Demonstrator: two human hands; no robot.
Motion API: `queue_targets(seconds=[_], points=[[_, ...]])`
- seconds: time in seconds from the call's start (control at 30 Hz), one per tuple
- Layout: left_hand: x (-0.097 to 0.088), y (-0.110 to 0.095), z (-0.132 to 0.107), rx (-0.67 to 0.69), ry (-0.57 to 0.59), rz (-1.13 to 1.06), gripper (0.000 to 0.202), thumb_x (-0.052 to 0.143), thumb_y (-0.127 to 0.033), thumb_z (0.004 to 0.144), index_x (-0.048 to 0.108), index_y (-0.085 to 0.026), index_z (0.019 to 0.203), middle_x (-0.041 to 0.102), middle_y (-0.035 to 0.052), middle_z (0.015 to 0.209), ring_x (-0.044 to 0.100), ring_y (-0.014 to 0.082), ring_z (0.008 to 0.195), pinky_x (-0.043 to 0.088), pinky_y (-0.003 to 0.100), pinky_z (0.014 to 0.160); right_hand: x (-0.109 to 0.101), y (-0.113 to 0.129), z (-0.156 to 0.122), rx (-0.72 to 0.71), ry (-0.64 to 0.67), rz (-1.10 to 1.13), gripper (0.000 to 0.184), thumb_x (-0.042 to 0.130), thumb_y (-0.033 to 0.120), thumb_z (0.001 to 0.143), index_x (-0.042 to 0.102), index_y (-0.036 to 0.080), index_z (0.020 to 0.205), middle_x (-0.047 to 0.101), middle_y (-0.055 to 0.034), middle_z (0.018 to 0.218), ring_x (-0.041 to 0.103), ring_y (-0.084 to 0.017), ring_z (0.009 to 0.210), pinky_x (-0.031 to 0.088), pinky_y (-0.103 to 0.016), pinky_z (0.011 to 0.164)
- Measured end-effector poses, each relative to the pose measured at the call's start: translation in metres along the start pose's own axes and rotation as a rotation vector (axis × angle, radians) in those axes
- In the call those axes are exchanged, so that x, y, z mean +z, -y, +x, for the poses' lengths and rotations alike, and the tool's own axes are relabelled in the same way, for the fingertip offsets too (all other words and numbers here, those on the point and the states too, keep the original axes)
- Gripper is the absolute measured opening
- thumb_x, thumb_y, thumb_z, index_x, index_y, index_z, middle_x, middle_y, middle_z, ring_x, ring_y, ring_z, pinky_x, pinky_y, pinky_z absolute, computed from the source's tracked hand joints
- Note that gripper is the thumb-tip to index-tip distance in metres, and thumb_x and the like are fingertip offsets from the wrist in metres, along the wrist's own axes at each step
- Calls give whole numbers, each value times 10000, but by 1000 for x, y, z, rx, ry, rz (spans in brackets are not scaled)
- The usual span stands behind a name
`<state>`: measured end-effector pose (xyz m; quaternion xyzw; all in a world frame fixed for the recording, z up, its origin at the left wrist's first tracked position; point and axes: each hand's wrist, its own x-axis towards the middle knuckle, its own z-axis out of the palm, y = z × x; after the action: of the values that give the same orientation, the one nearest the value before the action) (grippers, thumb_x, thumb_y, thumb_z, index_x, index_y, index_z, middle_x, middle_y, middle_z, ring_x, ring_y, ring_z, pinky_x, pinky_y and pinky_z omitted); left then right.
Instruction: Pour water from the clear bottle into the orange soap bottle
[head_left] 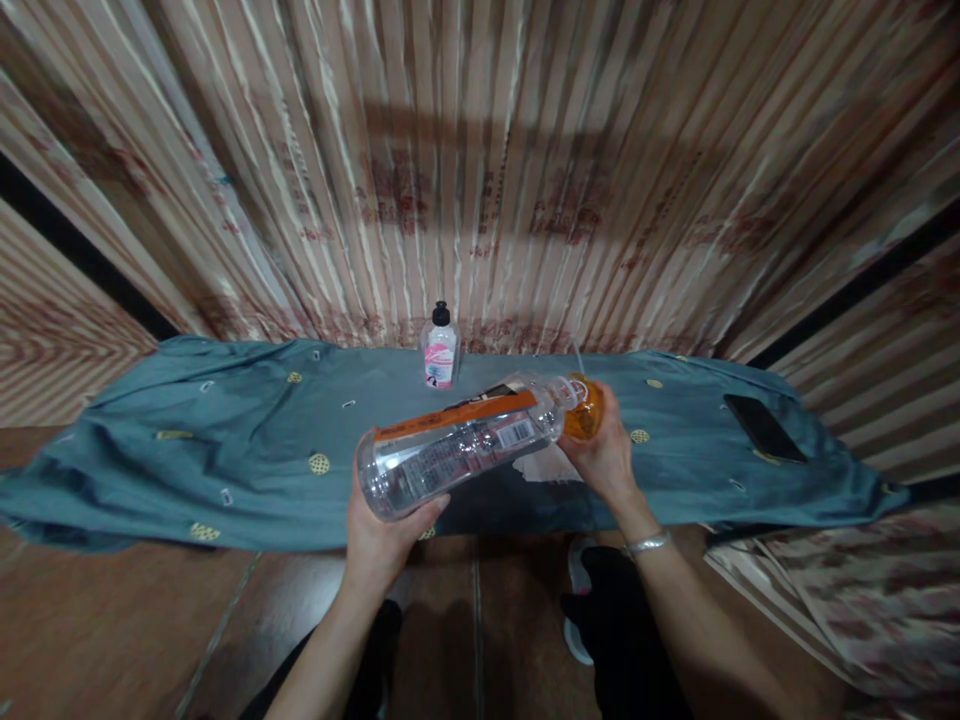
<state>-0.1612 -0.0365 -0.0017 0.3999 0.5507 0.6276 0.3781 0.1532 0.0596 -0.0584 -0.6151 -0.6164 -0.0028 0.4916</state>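
My left hand [386, 540] is wrapped around the base of a large clear plastic bottle [457, 445] with an orange-and-clear printed label. The bottle lies nearly sideways above the cloth, its neck pointing right and slightly up. At the neck, my right hand [607, 450] grips a translucent amber piece [583, 410]; whether it is a cap or a small container, I cannot tell. A thin pale stick or tube [577, 352] shows just above it. Beneath the neck, a white sheet [547, 464], like paper or tissue, lies on the cloth, partly hidden.
A blue-green patterned cloth [255, 430] covers the table. Toward its back stands a small clear bottle [440, 350] with a black cap and pink label. A dark phone [763, 428] lies at the right. Striped curtains [480, 180] hang close behind and on both sides.
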Motion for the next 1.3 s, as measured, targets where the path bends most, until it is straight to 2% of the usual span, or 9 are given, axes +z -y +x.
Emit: queue_targets(seconds=[0.13, 0.3, 0.37, 0.57, 0.73, 0.77, 0.9, 1.1, 1.3], points=[[0, 1, 0, 11, 4, -19, 1049, 1065, -435, 533, 618, -186, 1449, 810, 139, 1329, 809, 354, 1218, 604, 522, 1172, 0, 0, 0, 21, 14, 10, 1103, 878, 701, 798, 459, 156, 1660, 723, -273, 1539, 766, -447, 1345, 632, -661, 1138], [0, 7, 2, 2, 18, -13, 828, 1073, -452, 535, 683, -189, 1216, 820, 148, 1254, 802, 391, 1244, 590, 573, 1188, 0, -1, 0, 21, 19, 7, 1107, 880, 690, 790, 452, 163, 1664, 716, -272, 1548, 760, -453, 1349, 630, -668, 1134], [-1, 9, 3, 11, 20, -14, 821, 1076, -459, 518, 687, -192, 1190, 828, 148, 1234, 809, 397, 1228, 612, 568, 1160, 0, -1, 0, 22, 9, 3, 1113, 879, 702, 783, 459, 161, 1661, 721, -272, 1544, 768, -451, 1335, 636, -665, 1124], [-1, 16, 6, 41, 8, -5, 961, 1070, -488, 530, 677, -198, 1358, 841, 147, 1278, 827, 369, 1176, 641, 536, 1117, -1, 0, 0, 13, 9, 3, 1102, 883, 699, 797, 464, 161, 1663, 733, -267, 1527, 781, -436, 1314, 644, -650, 1113], [-2, 14, 8, 27, 14, 7, 1098, 1076, -522, 474, 652, -175, 1426, 832, 161, 1262, 818, 394, 1203, 635, 547, 1124, -2, 0, 1, 31, 28, -4, 1127, 900, 695, 788, 450, 158, 1671, 738, -262, 1512, 773, -440, 1326, 644, -644, 1116], [-2, 13, 7, 7, 53, 19, 1085, 1077, -495, 504, 641, -171, 1443, 827, 164, 1278, 815, 391, 1220, 630, 547, 1134, -1, -1, 1, 27, 22, -4, 1128, 898, 701, 790, 450, 160, 1673, 738, -259, 1512, 773, -440, 1326, 645, -645, 1116], [1, 5, 3, 28, 11, 29, 1014, 1045, -455, 563, 637, -177, 1448, 814, 164, 1350, 807, 375, 1248, 614, 528, 1162, 2, -2, 0, 4, 0, 8, 1118, 885, 728, 800, 455, 179, 1674, 747, -246, 1504, 777, -434, 1318, 647, -653, 1116], [4, -1, 1, 9, 29, 16, 976, 1034, -420, 570, 636, -183, 1430, 824, 172, 1360, 815, 377, 1235, 615, 528, 1159, 2, -3, 0, 16, 2, 19, 1119, 889, 718, 793, 457, 168, 1667, 724, -265, 1541, 759, -444, 1357, 625, -666, 1149], [4, 3, 1, 27, 26, 6, 962, 1036, -416, 573, 633, -175, 1413, 825, 183, 1331, 813, 389, 1251, 610, 532, 1167, 2, -4, -1, 28, -5, 16, 1137, 867, 753, 793, 456, 150, 1665, 721, -286, 1540, 752, -456, 1368, 617, -680, 1156]])
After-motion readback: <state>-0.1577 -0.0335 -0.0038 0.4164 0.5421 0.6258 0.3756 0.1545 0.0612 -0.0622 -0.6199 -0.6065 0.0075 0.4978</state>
